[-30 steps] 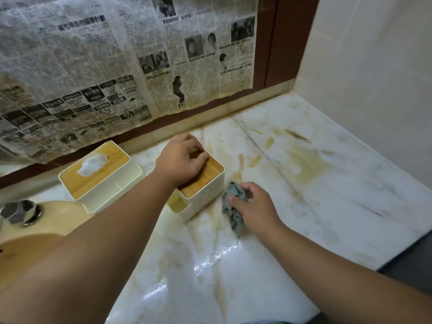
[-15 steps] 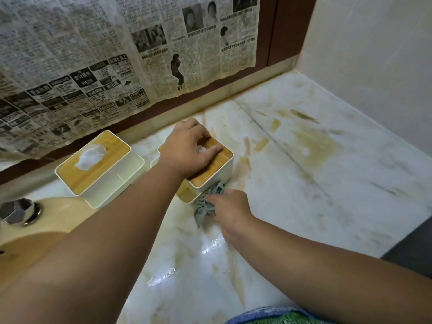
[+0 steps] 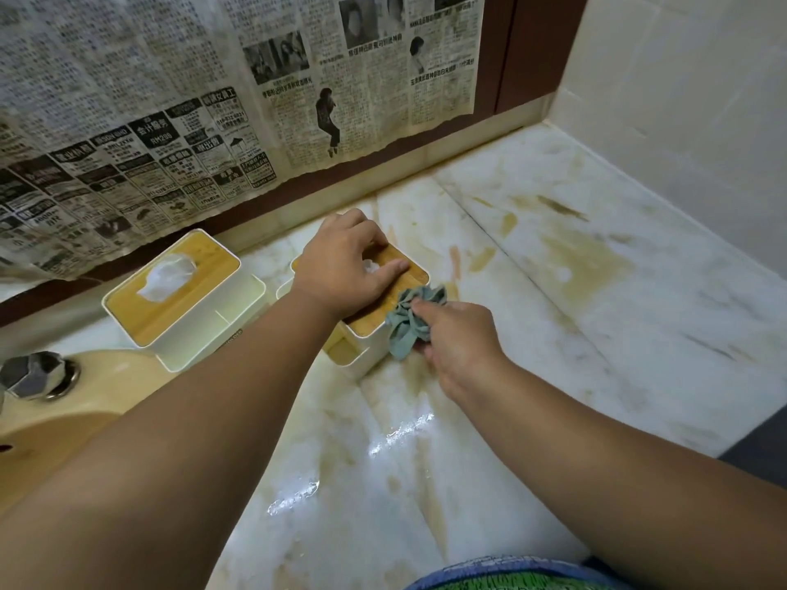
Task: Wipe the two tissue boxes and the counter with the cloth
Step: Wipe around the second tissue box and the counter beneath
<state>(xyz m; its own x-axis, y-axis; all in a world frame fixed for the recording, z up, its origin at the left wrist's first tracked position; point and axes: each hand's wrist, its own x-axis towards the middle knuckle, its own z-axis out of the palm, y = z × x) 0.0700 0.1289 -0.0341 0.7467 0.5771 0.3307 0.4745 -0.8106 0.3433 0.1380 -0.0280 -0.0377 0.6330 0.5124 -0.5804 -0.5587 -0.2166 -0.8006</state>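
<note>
Two white tissue boxes with wooden lids stand on the stained marble counter (image 3: 553, 334). The left tissue box (image 3: 213, 287) is untouched, with a tissue poking out of its slot. My left hand (image 3: 345, 266) holds the right tissue box (image 3: 366, 359) from above, thumb lying along the lid and fingers bent over the far edge. My right hand (image 3: 460, 338) grips a bunched grey-green cloth (image 3: 409, 323) and presses it against that box's near right corner, at the lid's edge.
A yellow sink (image 3: 64, 402) with a metal tap knob (image 3: 36, 374) sits at the left. Newspaper (image 3: 170, 121) covers the back wall, and a tiled wall (image 3: 681, 121) bounds the counter on the right. Yellow-brown stains mark the marble right of the boxes.
My right hand has carried the cloth from the low front side of the right box up to its lid corner. My left hand has stayed on the lid.
</note>
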